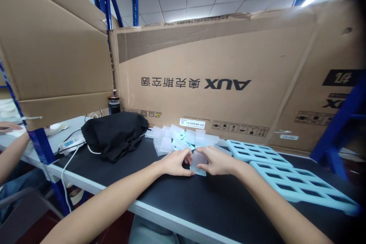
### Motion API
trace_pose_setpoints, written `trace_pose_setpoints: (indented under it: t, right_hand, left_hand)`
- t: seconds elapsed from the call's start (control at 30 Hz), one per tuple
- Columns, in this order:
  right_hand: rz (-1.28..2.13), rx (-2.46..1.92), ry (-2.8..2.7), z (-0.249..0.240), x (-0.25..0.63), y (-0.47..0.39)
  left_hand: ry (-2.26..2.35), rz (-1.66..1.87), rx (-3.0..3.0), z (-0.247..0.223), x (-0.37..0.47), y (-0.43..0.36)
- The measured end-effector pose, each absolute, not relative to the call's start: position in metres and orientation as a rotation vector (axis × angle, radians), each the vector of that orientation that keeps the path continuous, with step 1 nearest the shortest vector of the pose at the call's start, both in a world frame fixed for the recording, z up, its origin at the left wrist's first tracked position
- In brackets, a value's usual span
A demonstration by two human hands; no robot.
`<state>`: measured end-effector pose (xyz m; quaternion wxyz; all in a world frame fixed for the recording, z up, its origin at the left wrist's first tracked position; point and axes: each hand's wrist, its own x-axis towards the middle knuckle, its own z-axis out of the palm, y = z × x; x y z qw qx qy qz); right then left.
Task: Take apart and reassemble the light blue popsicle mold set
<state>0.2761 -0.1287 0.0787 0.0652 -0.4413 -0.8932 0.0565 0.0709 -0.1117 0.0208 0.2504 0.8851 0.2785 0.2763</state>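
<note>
Between my hands, a small translucent plastic box (pixel 199 159) stands on the black tabletop, with a pale blue tint along its bottom edge. My right hand (pixel 217 159) grips it from the right, the thumb across its near face. On the left side, my left hand (pixel 175 162) has its fingers curled, thumb and fingertips at the box's edge. Just beyond lies a loose pile of similar translucent boxes (pixel 166 145), with several light blue pieces (pixel 179 144) among them. What is inside the held box cannot be made out.
Two light blue slotted trays (pixel 259 152) (pixel 303 183) lie at the right. A black cloth bundle (pixel 114 133), a jar (pixel 114 105) and a power strip (pixel 71 143) are at left. Large cardboard (pixel 188 53) walls the back. Another person's arm (pixel 14 156) shows far left.
</note>
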Motion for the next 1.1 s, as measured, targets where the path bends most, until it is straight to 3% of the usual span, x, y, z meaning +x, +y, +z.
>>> trace_pose_setpoints:
  t: [0.2, 0.5, 0.73, 1.1]
  right_hand:
    - [0.335, -1.169, -2.598, 0.080, 0.279, -0.133]
    - [0.826, -1.223, -2.191, 0.081, 0.287, -0.122]
    - [0.419, -1.332, -2.521, 0.059, 0.299, -0.106]
    - [0.115, -1.543, -2.484, 0.036, 0.299, -0.089]
  left_hand:
    - [0.763, 0.818, 2.328, 0.022, 0.069, -0.114]
    - [0.606, 1.343, 1.770, 0.028, 0.075, -0.111]
    - [0.674, 1.536, 1.757, 0.033, 0.071, -0.108]
    - [0.605, 1.250, 2.128, 0.037, 0.069, -0.118]
